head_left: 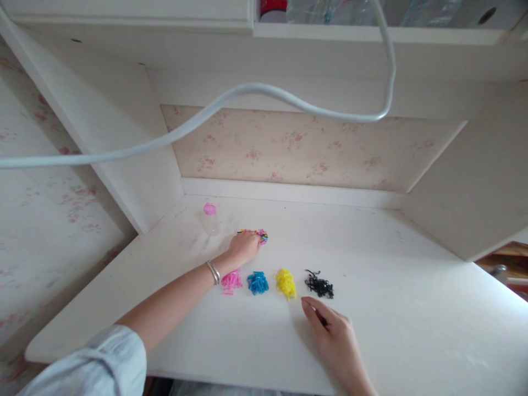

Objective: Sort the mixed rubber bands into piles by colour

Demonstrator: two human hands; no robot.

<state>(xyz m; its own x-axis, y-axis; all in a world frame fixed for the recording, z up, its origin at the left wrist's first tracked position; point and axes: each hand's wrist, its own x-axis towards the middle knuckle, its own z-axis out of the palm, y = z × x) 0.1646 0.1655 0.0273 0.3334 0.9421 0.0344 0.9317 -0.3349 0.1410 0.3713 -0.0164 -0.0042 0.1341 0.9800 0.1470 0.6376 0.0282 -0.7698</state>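
Note:
My left hand (246, 247) reaches across the desk to a mixed-colour pile of small rubber bands (263, 236). Its fingers are closed at the pile and partly hide it. Nearer to me, four sorted heaps lie in a row: pink bands (231, 281), blue bands (258, 282), yellow bands (286, 283) and black bands (319, 285). Just in front of the yellow and black heaps is my right hand (332, 330), thumb and forefinger pinched together and the other fingers curled. Something dark shows inside its curl; I cannot tell what.
A clear bottle with a pink cap (210, 215) stands behind my left forearm. Overhead, a white cable (256, 88) crosses the view below a shelf (330, 33). Side panels (474, 176) and a floral back wall (289, 146) bound the white desk (412, 308).

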